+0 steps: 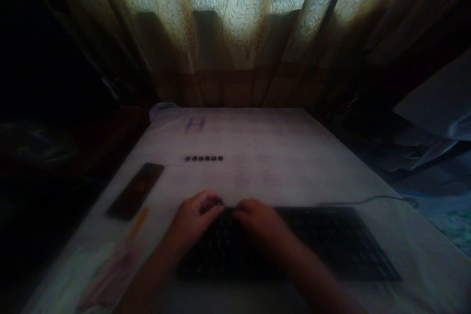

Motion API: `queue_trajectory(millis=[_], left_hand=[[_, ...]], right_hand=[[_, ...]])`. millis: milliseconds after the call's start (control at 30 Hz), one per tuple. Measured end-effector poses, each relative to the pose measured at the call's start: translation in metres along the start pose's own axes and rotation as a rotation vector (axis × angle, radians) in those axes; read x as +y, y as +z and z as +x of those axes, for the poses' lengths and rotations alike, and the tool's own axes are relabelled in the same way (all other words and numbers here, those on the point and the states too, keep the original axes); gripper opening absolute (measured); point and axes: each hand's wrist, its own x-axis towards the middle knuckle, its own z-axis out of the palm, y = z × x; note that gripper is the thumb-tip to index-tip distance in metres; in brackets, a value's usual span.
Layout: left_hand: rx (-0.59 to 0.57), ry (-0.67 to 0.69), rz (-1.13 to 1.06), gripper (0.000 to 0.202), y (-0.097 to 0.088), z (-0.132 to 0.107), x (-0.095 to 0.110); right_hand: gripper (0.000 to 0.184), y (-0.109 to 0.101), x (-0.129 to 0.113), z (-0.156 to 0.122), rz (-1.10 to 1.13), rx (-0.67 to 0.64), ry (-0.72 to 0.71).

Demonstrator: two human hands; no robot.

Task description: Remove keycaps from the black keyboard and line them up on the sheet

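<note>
A black keyboard [324, 240] lies across the near part of the table, dim and slightly blurred. My left hand [196, 218] is at its far left corner, thumb and fingers drawn together around a small dark piece [220, 201] that looks like a keycap. Close beside it, my right hand [259, 221] rests over the keyboard's far edge with its fingers curled together. Whatever those fingertips hold, if anything, is hidden. Beyond both hands, several small black keycaps [206, 158] stand in a straight row on the pale cloth.
A dark phone [136, 191] lies left of the hands. Nearer is a thin orange stick-like handle [138, 223] beside a blurred pinkish cloth [110, 277]. The keyboard's cable [371, 199] runs right. A curtain [245, 34] hangs behind the table [279, 152].
</note>
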Motion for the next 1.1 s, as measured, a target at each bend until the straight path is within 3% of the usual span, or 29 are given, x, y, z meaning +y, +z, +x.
queue_trajectory(millis=[133,300,367,667,1000,1100], left_hand=[[-0.04,-0.008,-0.022,0.025,0.0,-0.002,0.002],[-0.116,0.024,-0.095,0.024,0.001,-0.003,0.004],[-0.141,0.027,-0.138,0.023,0.003,-0.003,0.004],[-0.163,-0.043,-0.247,0.024,0.008,-0.003,0.003],[-0.164,0.05,-0.098,0.027,0.011,-0.011,0.011],[-0.094,0.073,0.023,0.032,0.003,-0.009,0.011]], right_hand=[[0.027,-0.006,0.0,-0.002,0.108,0.045,-0.021],[0.026,-0.01,-0.001,-0.002,0.418,0.314,-0.026],[0.028,-0.008,-0.002,-0.002,0.48,0.354,-0.059],[0.021,-0.003,-0.005,-0.001,0.504,0.425,-0.078],[0.015,-0.005,-0.004,-0.002,0.438,0.375,0.02],[0.014,-0.007,-0.003,-0.002,0.469,0.387,0.04]])
